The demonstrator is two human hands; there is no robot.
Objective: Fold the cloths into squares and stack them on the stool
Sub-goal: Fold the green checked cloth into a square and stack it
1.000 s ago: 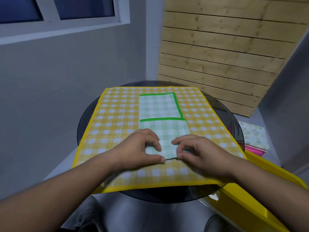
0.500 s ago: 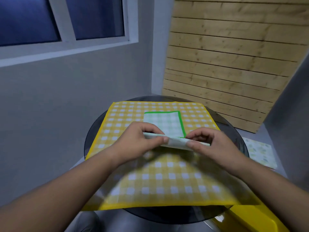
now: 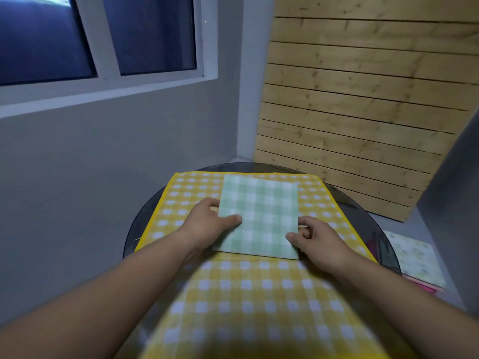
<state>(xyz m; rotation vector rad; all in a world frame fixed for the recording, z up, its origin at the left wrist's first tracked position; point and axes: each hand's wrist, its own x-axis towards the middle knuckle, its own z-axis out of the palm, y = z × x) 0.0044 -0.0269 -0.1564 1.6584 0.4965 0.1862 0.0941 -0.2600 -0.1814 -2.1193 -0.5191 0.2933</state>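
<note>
Green checked cloth (image 3: 259, 216), folded, is pinched at its edges by left hand (image 3: 207, 228) and right hand (image 3: 321, 244).

You see hands: 2, left hand (image 3: 207, 225) and right hand (image 3: 322, 246) | your cloths: 3, one green checked cloth (image 3: 259, 216), one yellow checked cloth (image 3: 259, 294), one floral cloth (image 3: 414, 257) at 3 o'clock | worktop (image 3: 142, 218): 1 | wooden panel (image 3: 363, 99): 1

The folded cloth (image 3: 259, 216) is checked pale green and white. The larger cloth (image 3: 259, 294) under it is yellow-and-white gingham with a plain yellow edge. The round surface (image 3: 141, 226) is dark smoky grey. A cream cloth (image 3: 414, 257) with a faint floral print covers a pink layer (image 3: 427, 289).
</note>
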